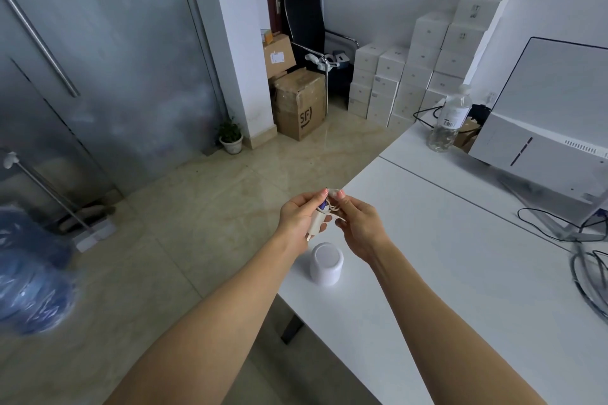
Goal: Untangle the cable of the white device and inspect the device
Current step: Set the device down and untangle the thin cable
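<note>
Gripping the cable (333, 207) above the white device (326, 263), left hand (301, 214) and right hand (357, 223), bottle (449, 120) well apart.

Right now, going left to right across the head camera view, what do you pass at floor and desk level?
Blue plastic bag → potted plant → brown cardboard box → white cylindrical device → clear water bottle → white computer case.
</note>
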Demonstrator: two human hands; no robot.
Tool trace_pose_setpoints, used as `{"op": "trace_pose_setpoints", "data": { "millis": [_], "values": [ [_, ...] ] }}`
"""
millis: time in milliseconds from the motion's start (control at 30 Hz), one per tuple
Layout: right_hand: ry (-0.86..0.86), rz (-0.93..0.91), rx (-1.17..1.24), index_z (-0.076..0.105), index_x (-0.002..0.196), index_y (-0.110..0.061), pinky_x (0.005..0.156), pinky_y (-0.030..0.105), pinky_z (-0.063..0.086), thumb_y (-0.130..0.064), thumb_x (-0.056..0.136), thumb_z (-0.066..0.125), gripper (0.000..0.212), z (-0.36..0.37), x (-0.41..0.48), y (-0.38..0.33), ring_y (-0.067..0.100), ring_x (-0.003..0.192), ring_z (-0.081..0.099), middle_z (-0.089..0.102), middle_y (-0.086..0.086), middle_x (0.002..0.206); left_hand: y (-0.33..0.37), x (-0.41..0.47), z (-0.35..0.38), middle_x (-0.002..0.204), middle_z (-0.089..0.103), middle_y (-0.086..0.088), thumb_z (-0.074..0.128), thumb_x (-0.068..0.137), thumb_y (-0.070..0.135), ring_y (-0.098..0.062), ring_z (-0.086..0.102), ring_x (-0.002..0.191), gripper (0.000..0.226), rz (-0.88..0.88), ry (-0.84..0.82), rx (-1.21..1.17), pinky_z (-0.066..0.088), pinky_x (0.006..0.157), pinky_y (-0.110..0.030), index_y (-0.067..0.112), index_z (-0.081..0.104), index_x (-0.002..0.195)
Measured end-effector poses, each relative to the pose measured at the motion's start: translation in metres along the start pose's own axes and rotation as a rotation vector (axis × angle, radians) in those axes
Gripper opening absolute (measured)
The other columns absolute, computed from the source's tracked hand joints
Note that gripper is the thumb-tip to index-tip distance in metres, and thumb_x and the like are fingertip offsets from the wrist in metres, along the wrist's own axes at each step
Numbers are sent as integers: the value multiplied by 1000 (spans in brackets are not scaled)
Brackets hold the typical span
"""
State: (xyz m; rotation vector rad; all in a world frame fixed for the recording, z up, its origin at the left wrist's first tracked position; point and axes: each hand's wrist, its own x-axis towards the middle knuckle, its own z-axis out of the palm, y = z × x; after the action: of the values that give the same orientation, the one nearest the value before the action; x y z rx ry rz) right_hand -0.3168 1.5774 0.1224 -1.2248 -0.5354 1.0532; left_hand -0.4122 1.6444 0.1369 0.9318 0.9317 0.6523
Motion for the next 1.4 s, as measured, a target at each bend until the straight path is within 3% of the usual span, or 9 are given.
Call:
{"op": "trace_pose_setpoints", "data": {
  "millis": [200, 367, 533, 667, 767, 967, 1167, 1400],
  "values": [
    [66, 184, 181, 68, 89, -12, 84, 28, 42, -47, 90, 50, 39, 1, 4, -3, 14, 86, 62, 69, 1, 87, 1, 4, -2, 66, 67, -3, 74, 77, 24, -15, 61, 45, 12, 16, -7, 68, 45, 45, -21, 15, 66, 76],
    [108, 326, 284, 62, 76, -10, 67, 24, 43, -25, 84, 65, 17, 2, 6, -12, 15, 68, 57, 61, 2, 71, 1, 4, -3, 68, 68, -2, 73, 78, 25, -16, 63, 49, 10, 22, -50, 143, 48, 50, -23, 17, 68, 74],
    [120, 396, 347, 58, 74, -6, 61, 23, 45, -13, 80, 64, 11, -1, 8, -16, 16, 61, 53, 56, 5, 67, 5, 3, -11, 89, 69, -7, 65, 84, 27, -21, 65, 73, 23, -95, -214, 125, 53, 57, -26, 12, 69, 101],
    [176, 420, 394, 58, 74, -7, 60, 21, 43, -12, 80, 64, 10, -6, 10, -19, 14, 60, 53, 58, 2, 59, 8, 3, -26, 103, 70, -11, 57, 87, 4, -22, 70, 84, 28, -175, -360, -60, 57, 72, -27, 7, 61, 115],
    [200, 403, 442, 60, 73, -7, 63, 21, 45, -10, 82, 64, 10, -7, 8, -21, 14, 63, 54, 62, 3, 58, 8, 2, -30, 107, 68, -14, 57, 87, -2, -19, 72, 85, 31, -169, -338, -129, 58, 76, -23, -2, 58, 117],
    [193, 374, 534, 63, 73, -7, 67, 22, 48, -11, 84, 65, 12, -6, 2, -21, 15, 69, 58, 66, 2, 55, 10, 5, -30, 103, 67, -17, 58, 86, 0, -19, 74, 77, 32, -137, -279, -161, 58, 68, -21, -4, 55, 118],
    [225, 334, 554, 66, 79, -12, 61, 23, 52, -14, 84, 66, 5, -14, 1, -19, 13, 71, 61, 65, 1, 74, 11, 6, -32, 95, 70, -15, 61, 86, 3, -21, 74, 75, 12, -123, -241, -141, 59, 67, -20, 2, 63, 97],
    [272, 27, 392, 63, 88, -6, 64, 25, 57, -3, 86, 62, 4, -21, -3, -19, 18, 63, 66, 69, 5, 67, 15, 6, -33, 77, 76, -7, 60, 86, 4, -19, 74, 71, 11, -96, -205, -189, 56, 59, -17, 2, 64, 96]
  ]
}}
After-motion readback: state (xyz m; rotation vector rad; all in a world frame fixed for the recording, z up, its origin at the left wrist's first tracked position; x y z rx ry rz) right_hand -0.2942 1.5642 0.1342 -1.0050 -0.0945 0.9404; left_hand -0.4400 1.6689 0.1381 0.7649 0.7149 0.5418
